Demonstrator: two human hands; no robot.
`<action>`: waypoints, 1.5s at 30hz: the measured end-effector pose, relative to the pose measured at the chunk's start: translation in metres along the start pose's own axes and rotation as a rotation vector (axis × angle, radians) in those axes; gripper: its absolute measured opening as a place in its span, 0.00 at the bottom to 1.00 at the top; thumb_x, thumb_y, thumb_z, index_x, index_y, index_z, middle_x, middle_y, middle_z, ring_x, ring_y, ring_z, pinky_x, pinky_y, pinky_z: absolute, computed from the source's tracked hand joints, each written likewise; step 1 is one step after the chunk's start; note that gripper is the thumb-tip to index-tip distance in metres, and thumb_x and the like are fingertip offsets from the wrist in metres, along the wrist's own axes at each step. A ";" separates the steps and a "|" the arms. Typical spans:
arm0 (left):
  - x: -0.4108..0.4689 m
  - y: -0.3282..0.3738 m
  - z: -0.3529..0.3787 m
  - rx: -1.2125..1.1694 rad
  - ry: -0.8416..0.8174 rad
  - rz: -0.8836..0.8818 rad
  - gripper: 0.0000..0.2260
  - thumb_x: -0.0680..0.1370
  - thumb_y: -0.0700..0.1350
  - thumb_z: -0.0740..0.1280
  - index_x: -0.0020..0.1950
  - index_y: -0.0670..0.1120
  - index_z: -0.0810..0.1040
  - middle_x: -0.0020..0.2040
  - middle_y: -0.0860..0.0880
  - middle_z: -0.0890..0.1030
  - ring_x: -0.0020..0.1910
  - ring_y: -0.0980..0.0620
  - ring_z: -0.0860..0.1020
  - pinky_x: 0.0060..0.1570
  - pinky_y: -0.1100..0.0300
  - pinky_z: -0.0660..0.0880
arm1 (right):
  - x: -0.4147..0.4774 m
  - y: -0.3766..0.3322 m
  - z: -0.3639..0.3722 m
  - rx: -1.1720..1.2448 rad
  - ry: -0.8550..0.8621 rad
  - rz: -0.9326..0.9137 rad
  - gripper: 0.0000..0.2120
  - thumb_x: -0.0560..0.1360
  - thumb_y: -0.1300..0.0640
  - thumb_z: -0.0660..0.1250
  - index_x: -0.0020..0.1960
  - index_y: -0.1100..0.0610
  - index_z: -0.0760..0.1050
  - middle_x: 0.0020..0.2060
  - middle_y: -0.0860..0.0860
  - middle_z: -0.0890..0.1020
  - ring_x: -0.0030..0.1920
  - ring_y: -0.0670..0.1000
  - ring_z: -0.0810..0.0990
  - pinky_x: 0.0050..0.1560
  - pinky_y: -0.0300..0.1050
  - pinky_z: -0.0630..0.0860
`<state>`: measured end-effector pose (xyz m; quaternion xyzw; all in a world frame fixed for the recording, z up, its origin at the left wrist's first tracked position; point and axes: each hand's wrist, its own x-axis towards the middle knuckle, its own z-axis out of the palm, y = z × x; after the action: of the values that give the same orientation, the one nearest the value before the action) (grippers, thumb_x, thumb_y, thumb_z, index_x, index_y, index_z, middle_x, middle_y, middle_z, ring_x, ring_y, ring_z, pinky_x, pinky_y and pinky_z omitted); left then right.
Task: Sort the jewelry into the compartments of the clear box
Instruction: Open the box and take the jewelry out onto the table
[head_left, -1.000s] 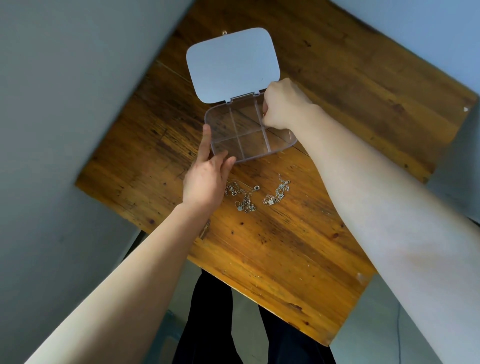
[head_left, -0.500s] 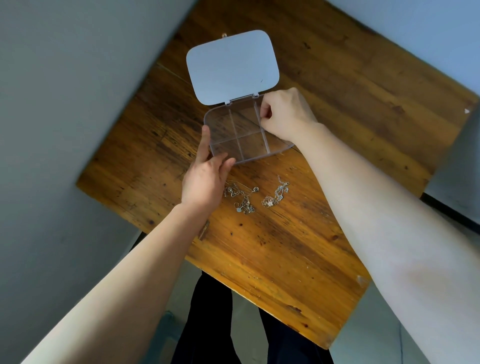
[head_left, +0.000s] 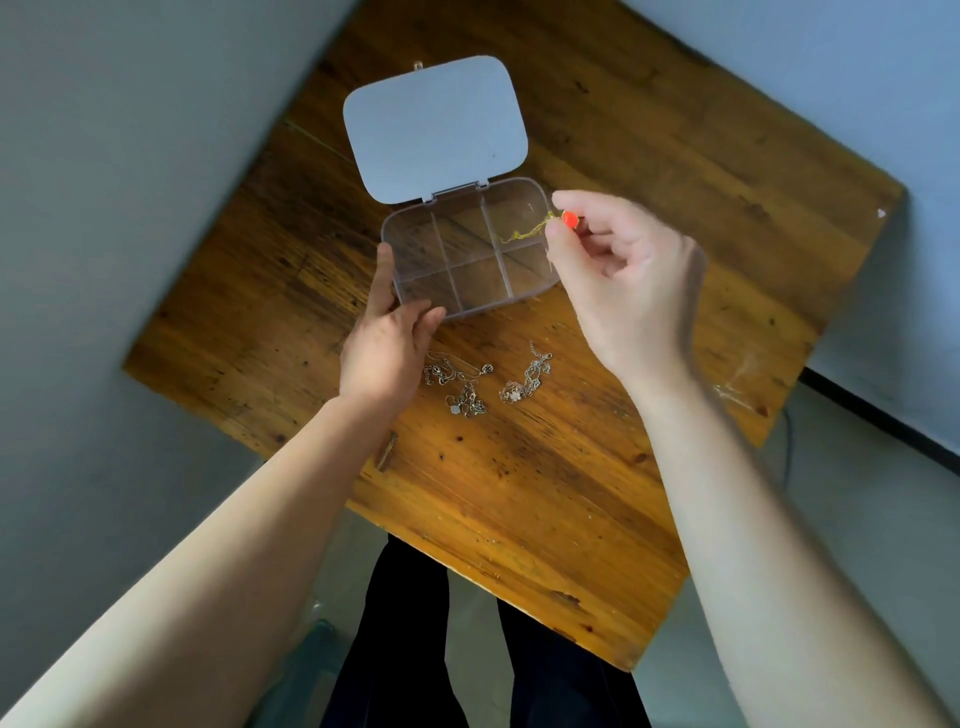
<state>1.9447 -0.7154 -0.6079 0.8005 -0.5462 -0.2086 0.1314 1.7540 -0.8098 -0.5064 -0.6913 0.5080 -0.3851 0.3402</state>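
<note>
The clear box (head_left: 415, 244) lies open on the wooden table, its several compartments bare, its white lid (head_left: 435, 127) folded back behind it. My left hand (head_left: 387, 340) rests fingers spread against the box's near left corner. My right hand (head_left: 626, 283) hovers at the box's right edge, thumb and forefinger pinching a gold chain with an orange-red pendant (head_left: 569, 219); the chain dangles over the far right compartment. Two tangles of silver jewelry lie in front of the box: one (head_left: 460, 387) beside my left hand, another (head_left: 527, 379) further right.
The wooden table (head_left: 519, 493) is small, with grey walls close on the left and far right. Its near edge runs diagonally above my dark-trousered legs (head_left: 483, 649). A scrap of clear plastic (head_left: 740, 379) lies at the table's right edge.
My right hand has drawn back from over the box's right compartments and turned, now showing the gold chain with its orange-red pendant. My left hand stays at the box corner.
</note>
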 end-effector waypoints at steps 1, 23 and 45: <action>0.000 0.000 0.000 0.002 -0.005 -0.001 0.15 0.83 0.55 0.60 0.59 0.49 0.81 0.82 0.51 0.47 0.66 0.44 0.75 0.50 0.51 0.78 | -0.007 -0.001 -0.007 0.025 0.030 -0.008 0.09 0.78 0.60 0.71 0.57 0.60 0.83 0.46 0.50 0.86 0.43 0.44 0.85 0.42 0.34 0.80; 0.000 0.003 -0.003 0.007 -0.031 -0.046 0.15 0.82 0.56 0.59 0.59 0.51 0.80 0.81 0.54 0.45 0.67 0.45 0.75 0.47 0.58 0.73 | -0.099 0.101 0.018 -0.458 -0.300 0.501 0.21 0.77 0.50 0.68 0.69 0.48 0.72 0.55 0.47 0.79 0.50 0.47 0.80 0.51 0.46 0.76; 0.001 0.003 -0.002 0.000 -0.048 -0.065 0.14 0.82 0.57 0.60 0.55 0.51 0.81 0.81 0.55 0.44 0.65 0.46 0.77 0.43 0.59 0.72 | -0.064 0.072 0.020 -0.277 0.108 0.431 0.07 0.78 0.46 0.63 0.45 0.47 0.76 0.32 0.42 0.80 0.36 0.43 0.78 0.34 0.40 0.72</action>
<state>1.9435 -0.7169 -0.6052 0.8126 -0.5229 -0.2321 0.1114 1.7281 -0.7647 -0.5897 -0.5855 0.7090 -0.2667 0.2886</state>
